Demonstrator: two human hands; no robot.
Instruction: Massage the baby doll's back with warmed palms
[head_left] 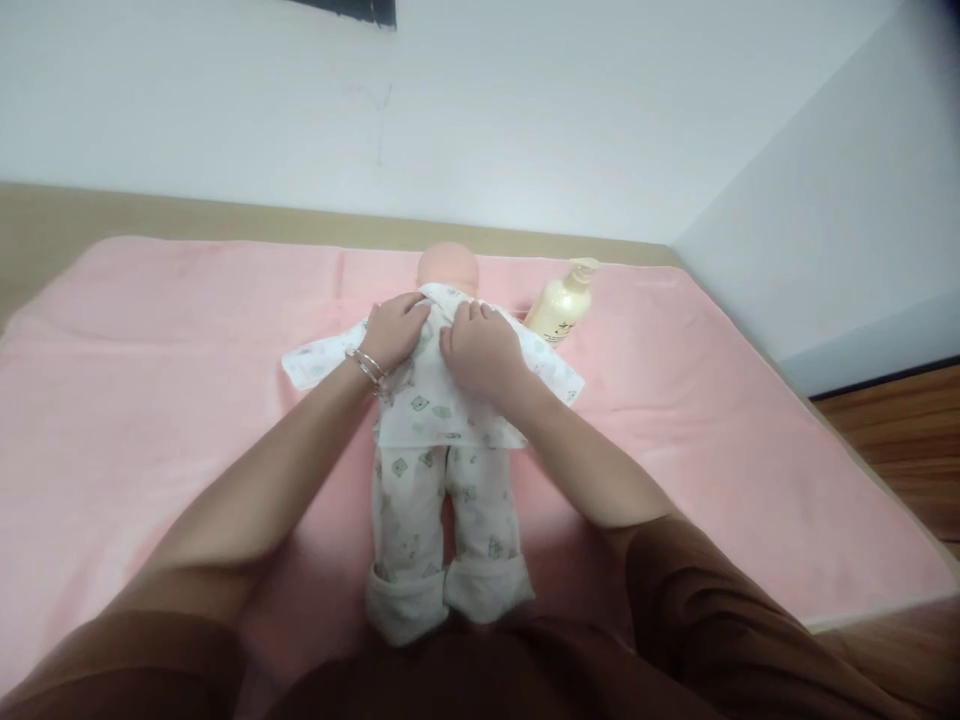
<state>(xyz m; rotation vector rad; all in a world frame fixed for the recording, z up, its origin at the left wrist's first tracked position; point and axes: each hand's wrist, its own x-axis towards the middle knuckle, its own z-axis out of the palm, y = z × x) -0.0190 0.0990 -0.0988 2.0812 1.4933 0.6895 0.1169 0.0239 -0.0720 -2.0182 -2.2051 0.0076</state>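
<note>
On its back, head away from me, lies a baby doll (448, 264) whose face I cannot make out. It wears a white long-sleeved baby shirt (427, 412) with small green prints, sleeves spread to both sides, and matching trousers (409, 495) with turned-up cuffs. My left hand (395, 330), with bracelets at the wrist, has its fingers closed on the shirt near the collar. Across the chest, my right hand (486, 350) is curled on the shirt's other front side. The cloth pinched under the fingers is mostly hidden.
A pink sheet (675, 420) covers the surface under the doll. A pale yellow pump bottle (559, 310) stands beyond the right sleeve, close to the doll's shoulder. A white wall (525, 130) rises behind, and wooden flooring (900, 440) shows at the right.
</note>
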